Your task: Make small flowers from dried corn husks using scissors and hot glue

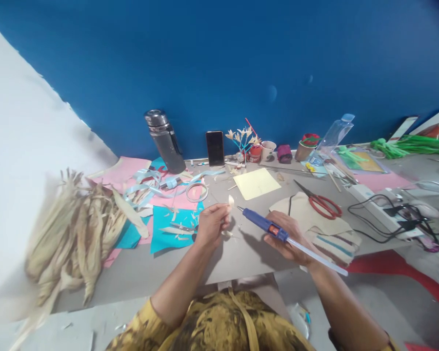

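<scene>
My right hand is wrapped round a blue hot glue gun, its nozzle pointing left. A long translucent glue stick sticks out of the gun's back end. My left hand pinches a small pale petal-shaped piece of husk between thumb and fingers. The nozzle tip is close to that piece, with a small gap between them. Under and beside my left hand lies a blue paper sheet with scissors and pale husk scraps on it.
Dried corn husks lie at the left. Behind stand a thermos, a phone and small husk flowers. Yellow paper, red-handled scissors, a cloth and a power strip with cables are on the table.
</scene>
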Available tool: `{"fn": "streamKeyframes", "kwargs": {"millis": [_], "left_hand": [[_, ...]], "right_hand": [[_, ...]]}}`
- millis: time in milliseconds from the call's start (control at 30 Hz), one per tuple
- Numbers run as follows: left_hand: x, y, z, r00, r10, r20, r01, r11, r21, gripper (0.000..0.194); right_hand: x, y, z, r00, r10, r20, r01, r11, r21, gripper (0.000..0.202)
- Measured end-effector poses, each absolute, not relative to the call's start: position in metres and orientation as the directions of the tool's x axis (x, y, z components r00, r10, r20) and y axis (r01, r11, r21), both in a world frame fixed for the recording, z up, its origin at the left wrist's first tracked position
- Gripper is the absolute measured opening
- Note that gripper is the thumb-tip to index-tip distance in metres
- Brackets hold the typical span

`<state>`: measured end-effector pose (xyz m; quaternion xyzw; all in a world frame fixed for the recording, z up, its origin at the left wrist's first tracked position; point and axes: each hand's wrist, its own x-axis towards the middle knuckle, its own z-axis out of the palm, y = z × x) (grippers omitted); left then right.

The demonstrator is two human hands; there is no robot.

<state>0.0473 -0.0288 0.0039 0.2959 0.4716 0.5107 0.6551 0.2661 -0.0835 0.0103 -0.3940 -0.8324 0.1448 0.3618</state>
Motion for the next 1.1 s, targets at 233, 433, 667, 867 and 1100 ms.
{"fn": "streamKeyframes", "kwargs": {"millis": [233,433,667,867,1100], "left_hand": [[0.057,-0.029,0.004,0.047,0.944,-0.328,-0.372,0.321,0.871,0.017],[0.059,-0.030,0.005,0.071,0.938,-0.340,-0.366,0.342,0.866,0.021],[0.061,-0.028,0.004,0.100,0.927,-0.362,-0.404,0.371,0.836,0.022],[0.061,-0.028,0.000,0.116,0.922,-0.368,-0.392,0.383,0.836,0.021],[0.061,-0.028,0.003,0.160,0.908,-0.387,-0.421,0.418,0.805,0.023]], "right_hand": [[0.269,-0.082,0.003,-0.420,0.778,0.467,0.602,0.624,-0.498,0.032],[0.272,-0.081,0.000,-0.432,0.787,0.440,0.644,0.611,-0.461,0.034],[0.274,-0.082,0.000,-0.432,0.790,0.434,0.671,0.603,-0.431,0.034],[0.275,-0.082,0.000,-0.428,0.810,0.402,0.697,0.579,-0.424,0.037],[0.276,-0.083,0.001,-0.452,0.793,0.408,0.685,0.601,-0.412,0.038]]}}
